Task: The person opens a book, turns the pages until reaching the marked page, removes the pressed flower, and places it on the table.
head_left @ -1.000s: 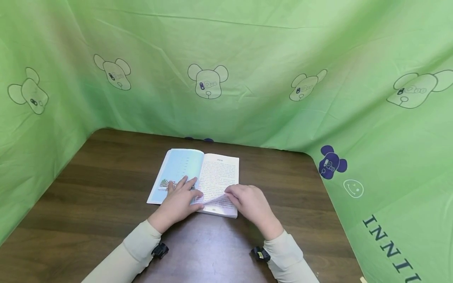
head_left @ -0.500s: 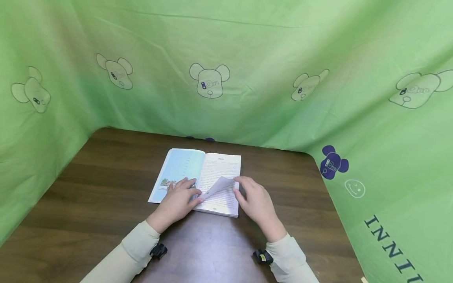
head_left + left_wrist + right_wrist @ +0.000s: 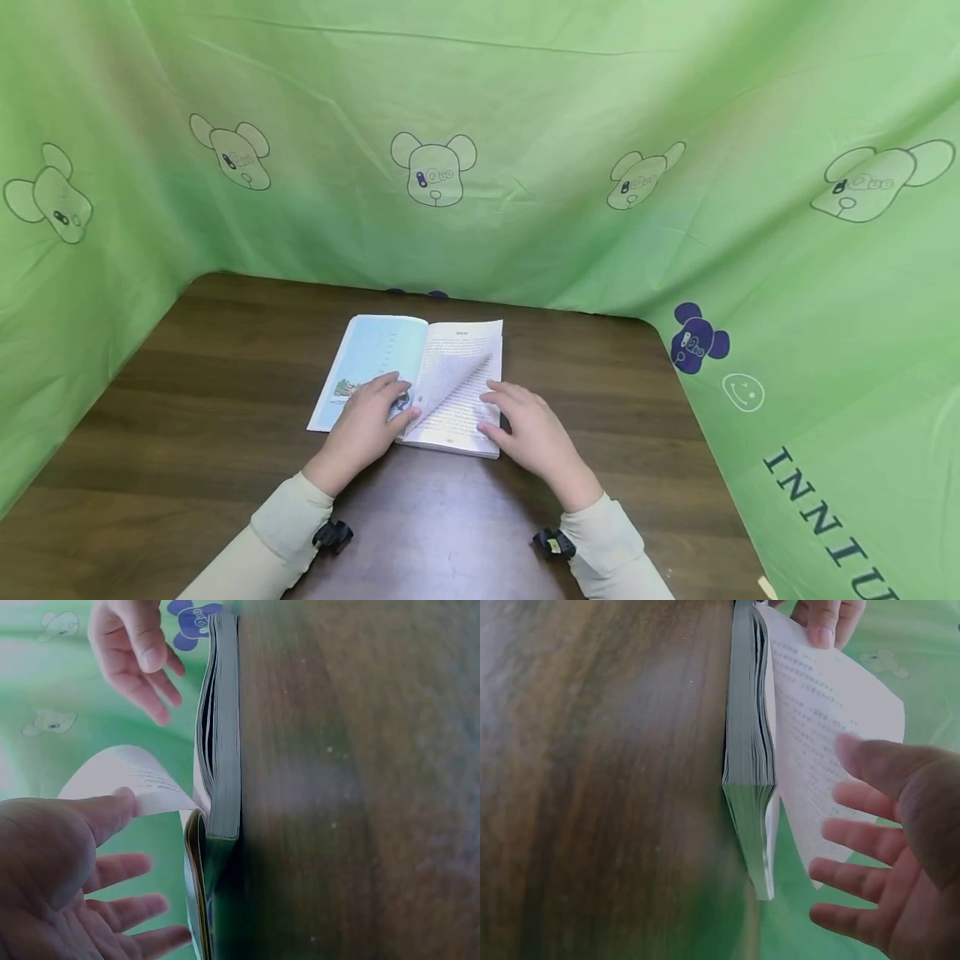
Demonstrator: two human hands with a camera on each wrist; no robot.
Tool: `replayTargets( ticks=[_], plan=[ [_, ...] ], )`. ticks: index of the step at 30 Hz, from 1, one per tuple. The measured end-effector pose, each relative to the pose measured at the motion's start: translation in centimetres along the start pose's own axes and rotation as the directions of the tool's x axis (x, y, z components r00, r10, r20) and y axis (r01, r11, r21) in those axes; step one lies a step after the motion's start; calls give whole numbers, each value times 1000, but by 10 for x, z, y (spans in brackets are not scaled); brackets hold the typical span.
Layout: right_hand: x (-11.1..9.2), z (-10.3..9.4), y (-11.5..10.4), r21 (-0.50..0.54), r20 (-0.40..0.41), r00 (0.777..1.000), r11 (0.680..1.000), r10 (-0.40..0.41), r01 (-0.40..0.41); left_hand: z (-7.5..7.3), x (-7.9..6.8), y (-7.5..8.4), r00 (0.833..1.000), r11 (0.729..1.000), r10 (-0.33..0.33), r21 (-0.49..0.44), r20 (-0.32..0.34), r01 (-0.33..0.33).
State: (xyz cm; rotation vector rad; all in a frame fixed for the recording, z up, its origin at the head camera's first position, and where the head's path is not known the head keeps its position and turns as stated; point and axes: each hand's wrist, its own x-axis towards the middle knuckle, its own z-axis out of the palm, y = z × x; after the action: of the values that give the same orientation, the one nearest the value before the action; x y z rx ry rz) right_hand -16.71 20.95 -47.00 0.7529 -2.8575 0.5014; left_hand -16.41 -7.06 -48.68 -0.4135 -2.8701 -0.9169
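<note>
An open book (image 3: pixel 386 342) lies on the brown table. Its left side is light blue with a small picture; the right side carries printed text. One right-hand page (image 3: pixel 450 385) stands lifted and bends over toward the left. At its lower inner part, the thumb of my left hand (image 3: pixel 367 425) touches this page, while the other fingers spread over the blue side. In the left wrist view the page (image 3: pixel 124 776) curves up behind that thumb. Beside the book's right edge is my right hand (image 3: pixel 531 429), fingers apart and holding nothing. The raised page (image 3: pixel 832 727) appears just beyond its fingers in the right wrist view.
A green curtain (image 3: pixel 555 242) with bear-head prints encloses the table's back and sides. Dark wood tabletop (image 3: pixel 225 367) surrounds the book. Black wrist devices (image 3: pixel 332 535) sit at both cuffs. A small pale object (image 3: pixel 767 587) shows at the lower right edge.
The right hand pinched the page's lower corner, lifted it, and let go. The page has risen and swung further left. The left hand has shifted slightly left on the book.
</note>
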Motion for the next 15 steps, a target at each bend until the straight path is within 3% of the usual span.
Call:
replayTargets(
  ticks=[9,15],
  plan=[
    [-4,2,2,-3,109,993,999,-49,49,-4,0,1,994,1000,-31,-1,-100,31],
    [-7,5,1,5,149,986,997,-74,74,-11,-3,-4,990,998,-69,-6,-123,68]
  ],
)
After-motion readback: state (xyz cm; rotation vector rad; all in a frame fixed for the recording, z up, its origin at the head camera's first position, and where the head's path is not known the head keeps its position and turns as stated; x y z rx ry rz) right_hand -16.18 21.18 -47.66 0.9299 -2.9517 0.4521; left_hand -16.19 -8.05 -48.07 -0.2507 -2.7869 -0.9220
